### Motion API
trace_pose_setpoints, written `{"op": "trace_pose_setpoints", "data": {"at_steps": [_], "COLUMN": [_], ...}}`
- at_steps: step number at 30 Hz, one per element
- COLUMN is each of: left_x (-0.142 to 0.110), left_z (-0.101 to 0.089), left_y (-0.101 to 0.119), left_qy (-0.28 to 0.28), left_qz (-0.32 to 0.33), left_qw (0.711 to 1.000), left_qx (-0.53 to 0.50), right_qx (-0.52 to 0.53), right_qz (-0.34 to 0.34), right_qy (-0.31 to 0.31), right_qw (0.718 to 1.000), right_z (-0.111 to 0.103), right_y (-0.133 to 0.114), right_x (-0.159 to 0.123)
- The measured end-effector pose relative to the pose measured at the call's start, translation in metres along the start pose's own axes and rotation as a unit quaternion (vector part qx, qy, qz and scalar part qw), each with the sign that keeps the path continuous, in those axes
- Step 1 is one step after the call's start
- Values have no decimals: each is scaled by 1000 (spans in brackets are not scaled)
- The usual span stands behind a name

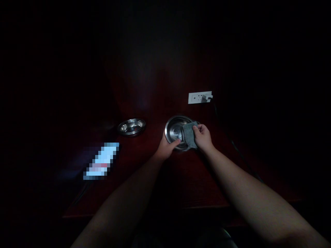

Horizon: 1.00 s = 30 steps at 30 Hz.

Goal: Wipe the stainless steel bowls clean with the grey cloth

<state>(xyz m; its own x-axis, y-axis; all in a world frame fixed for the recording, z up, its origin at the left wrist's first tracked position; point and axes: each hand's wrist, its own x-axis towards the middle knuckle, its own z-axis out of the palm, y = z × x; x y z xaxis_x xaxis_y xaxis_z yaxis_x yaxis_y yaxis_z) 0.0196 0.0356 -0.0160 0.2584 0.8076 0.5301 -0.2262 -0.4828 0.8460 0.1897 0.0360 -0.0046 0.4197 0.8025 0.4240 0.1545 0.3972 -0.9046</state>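
Observation:
My left hand (167,147) grips a shiny metal bowl (174,132) by its left and lower rim, with the thumb over the inner edge. The bowl is tilted so its inside faces me. In my right hand (203,138) is a grey-green cloth (190,135), pinched between thumb and fingers. The cloth lies over the right side of the bowl and hides part of its rim and inside. Some fingers of both hands are hidden behind what they hold.
Another metal bowl (131,127) stands on the dark red table (165,186) to the left. Nearer me lies a lit, pixelated screen (102,162). A white wall socket (195,98) holds a plug (207,97), with a dark cable (239,153) running down the right. The surroundings are very dark.

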Motion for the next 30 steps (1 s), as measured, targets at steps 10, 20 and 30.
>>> {"op": "trace_pose_setpoints", "data": {"at_steps": [10, 20, 30], "left_x": [6, 9, 9], "left_z": [-2, -2, -7], "left_y": [-7, -4, 0], "left_qy": [92, 62, -39], "left_qz": [-48, -61, -71], "left_qw": [994, 996, 997], "left_qx": [25, 13, -4], "right_qx": [-134, -172, -195], "right_qz": [-40, -69, -98], "right_qy": [5, 19, 13], "right_qw": [990, 982, 976], "right_z": [2, 0, -6], "right_y": [7, -3, -13], "right_x": [-3, -7, -7]}}
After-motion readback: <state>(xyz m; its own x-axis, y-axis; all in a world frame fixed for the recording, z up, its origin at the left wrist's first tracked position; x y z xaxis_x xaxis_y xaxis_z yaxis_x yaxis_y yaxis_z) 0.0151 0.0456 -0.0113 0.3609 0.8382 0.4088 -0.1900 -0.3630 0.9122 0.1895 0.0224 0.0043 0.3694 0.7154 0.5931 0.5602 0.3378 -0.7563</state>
